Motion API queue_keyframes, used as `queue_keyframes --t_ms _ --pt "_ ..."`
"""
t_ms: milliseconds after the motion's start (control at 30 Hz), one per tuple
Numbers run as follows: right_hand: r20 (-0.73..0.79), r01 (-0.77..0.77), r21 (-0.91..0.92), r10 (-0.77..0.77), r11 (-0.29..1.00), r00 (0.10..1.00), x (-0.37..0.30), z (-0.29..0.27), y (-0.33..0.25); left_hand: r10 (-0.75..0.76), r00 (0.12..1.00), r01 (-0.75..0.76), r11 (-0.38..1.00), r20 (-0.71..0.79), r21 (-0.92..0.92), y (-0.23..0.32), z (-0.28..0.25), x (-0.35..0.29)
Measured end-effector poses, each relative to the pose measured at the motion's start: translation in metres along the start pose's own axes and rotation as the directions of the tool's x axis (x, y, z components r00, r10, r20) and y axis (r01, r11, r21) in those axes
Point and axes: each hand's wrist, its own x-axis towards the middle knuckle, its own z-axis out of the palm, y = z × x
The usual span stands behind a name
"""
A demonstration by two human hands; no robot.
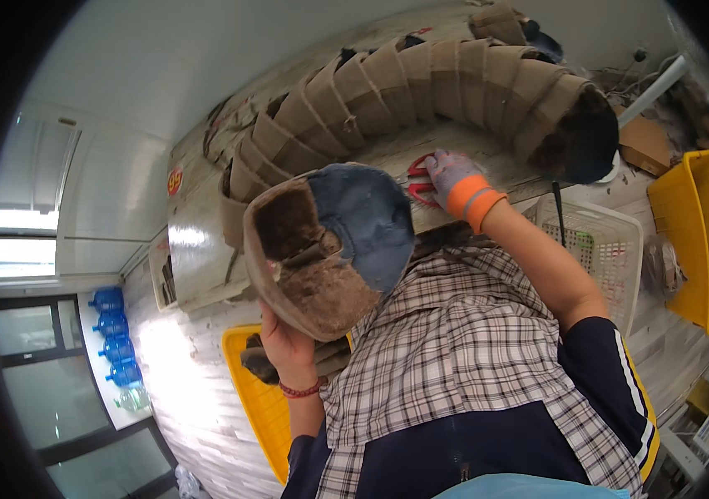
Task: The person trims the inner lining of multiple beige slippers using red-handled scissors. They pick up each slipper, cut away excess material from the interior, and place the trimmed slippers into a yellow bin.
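My bare left hand (pixel 289 345), with a braided red bracelet at the wrist, grips the near edge of a fur-lined hat (pixel 321 299). Its hollow inside faces me, brown fur on one side and dark blue lining on the other. Most of those fingers are behind the hat. A grey glove with an orange cuff covers my right hand (pixel 454 176), which is closed on the red handles of a pair of scissors (pixel 422 191) just right of the hat. The blades are partly hidden by the hat. Beyond both hands, a long curved row of nested beige hats (pixel 404 83) lies on the worktable (pixel 196 241).
A yellow crate (pixel 246 399) holding dark pieces stands below my left hand. To the right are a white plastic basket (pixel 620 249), a yellow bin (pixel 695 249) and a cardboard box (pixel 644 143). Several blue water jugs (pixel 113 337) line the left wall.
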Motion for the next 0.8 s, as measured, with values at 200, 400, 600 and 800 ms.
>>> queue_keyframes --t_ms 200,400,600,800 --pt "-0.253 0.147 0.905 0.226 0.4 0.941 -0.093 -0.1 -0.014 0.074 0.969 -0.113 0.981 0.235 0.156 -0.037 0.018 0.005" --pt "-0.04 0.106 0.992 0.613 -0.072 0.789 -0.132 -0.137 -0.036 -0.542 0.696 0.01 0.662 0.471 0.749 -0.125 0.088 0.064" --pt "-0.308 0.073 0.951 0.902 0.3 0.301 -0.134 -0.137 0.029 -0.165 0.379 -0.915 0.08 0.91 0.396 -0.115 0.171 0.2" --pt "-0.051 -0.198 0.968 0.895 0.154 0.444 -0.069 -0.094 0.101 -0.304 0.623 -0.78 -0.315 0.721 0.541 -0.105 0.212 0.35"
